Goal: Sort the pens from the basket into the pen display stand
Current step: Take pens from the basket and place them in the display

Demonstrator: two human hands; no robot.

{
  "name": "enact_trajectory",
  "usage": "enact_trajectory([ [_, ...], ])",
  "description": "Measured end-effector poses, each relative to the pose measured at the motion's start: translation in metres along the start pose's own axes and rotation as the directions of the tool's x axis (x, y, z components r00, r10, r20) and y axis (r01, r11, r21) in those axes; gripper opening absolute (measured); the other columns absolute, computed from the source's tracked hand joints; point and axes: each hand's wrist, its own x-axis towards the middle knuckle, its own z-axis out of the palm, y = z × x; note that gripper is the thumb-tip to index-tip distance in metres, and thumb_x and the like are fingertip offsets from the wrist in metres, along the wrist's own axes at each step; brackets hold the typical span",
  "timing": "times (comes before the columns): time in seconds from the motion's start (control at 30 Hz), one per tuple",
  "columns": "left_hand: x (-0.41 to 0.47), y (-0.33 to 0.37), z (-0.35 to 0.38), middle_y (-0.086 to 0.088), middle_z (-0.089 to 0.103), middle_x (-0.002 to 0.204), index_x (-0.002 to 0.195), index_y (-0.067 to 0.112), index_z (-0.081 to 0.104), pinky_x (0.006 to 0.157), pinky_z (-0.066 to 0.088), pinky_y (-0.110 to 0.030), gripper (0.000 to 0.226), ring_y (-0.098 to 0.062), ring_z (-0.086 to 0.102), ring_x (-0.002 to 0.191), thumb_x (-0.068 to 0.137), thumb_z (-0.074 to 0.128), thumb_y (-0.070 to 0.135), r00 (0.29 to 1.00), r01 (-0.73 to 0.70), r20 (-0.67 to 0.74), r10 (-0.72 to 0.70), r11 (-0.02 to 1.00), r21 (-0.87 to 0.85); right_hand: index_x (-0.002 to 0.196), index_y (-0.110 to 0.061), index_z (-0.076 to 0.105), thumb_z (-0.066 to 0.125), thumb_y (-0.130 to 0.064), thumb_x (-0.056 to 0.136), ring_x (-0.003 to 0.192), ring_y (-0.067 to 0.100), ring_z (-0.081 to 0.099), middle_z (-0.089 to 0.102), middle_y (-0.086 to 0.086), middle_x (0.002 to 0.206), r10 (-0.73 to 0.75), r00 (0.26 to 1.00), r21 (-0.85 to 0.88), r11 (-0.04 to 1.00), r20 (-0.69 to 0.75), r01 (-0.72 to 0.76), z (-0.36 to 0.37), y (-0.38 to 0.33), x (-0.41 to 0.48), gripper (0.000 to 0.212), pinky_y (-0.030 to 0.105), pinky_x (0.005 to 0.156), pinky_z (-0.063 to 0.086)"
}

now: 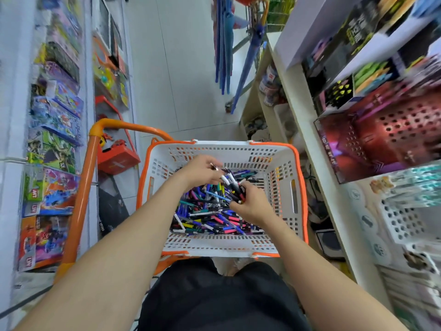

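2 hands in the white basket point(214, 246) of pens point(207, 217)
Left hand point(199, 172) pinches 1 pen point(215, 167); right hand point(253, 206) grips a bundle point(235, 186), perhaps 4, over the heap's far side.

Both bare forearms reach up from the lower corners of the frame and converge near its middle. The left hand point(199, 172), just above centre, lies knuckles up with curled fingers pinching a pen point(215, 167). The right hand point(250, 207), slightly lower and to the right, wraps its fingers round a bunch of pens point(236, 187).
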Motion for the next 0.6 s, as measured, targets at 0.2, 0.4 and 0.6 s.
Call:
enact_trajectory([
  [0.2, -0.011, 0.014, 0.010, -0.015, 0.079, 0.103, 0.109, 0.015, 0.077, 0.091, 0.064, -0.043, 0.011, -0.022, 0.076, 0.094, 0.101, 0.072, 0.020, 0.997, -0.080, 0.006, 0.081, 0.996, -0.028, 0.098, -0.020, 0.058, 0.077, -0.024, 0.082, 0.066, 0.014, 0.058, 0.064, 0.000, 0.079, 0.055, 0.997, 0.146, 0.988, -0.061, -0.046, -0.002, -0.015, -0.008, 0.026, 0.035, 0.059, 0.051],
  [0.4, -0.023, 0.021, 0.021, -0.010, 0.071, 0.117, 0.121, 0.010, 0.073, 0.096, 0.052, -0.046, 0.034, -0.023, 0.065, 0.102, 0.103, 0.058, 0.035, 0.964, 0.045, 0.263, 0.040, 0.949, -0.311, 0.093, -0.022, 0.065, 0.075, -0.019, 0.088, 0.068, 0.005, 0.059, 0.066, -0.010, 0.076, -0.004, 0.979, 0.371, 0.925, -0.203, 0.081, -0.016, -0.035, -0.012, 0.012, 0.026, 0.065, 0.048],
  [0.6, -0.033, 0.007, 0.029, -0.014, 0.054, 0.120, 0.139, 0.015, 0.059, 0.072, 0.043, -0.038, 0.068, -0.029, 0.051, 0.095, 0.076, 0.060, -0.010, 0.854, 0.146, 0.519, 0.036, 0.941, -0.307, 0.105, -0.018, 0.068, 0.074, -0.029, 0.094, 0.092, 0.026, 0.074, 0.076, 0.005, 0.097, -0.023, 0.960, 0.531, 0.829, -0.280, 0.175, -0.031, -0.057, -0.023, 0.016, 0.051, 0.086, 0.061],
])
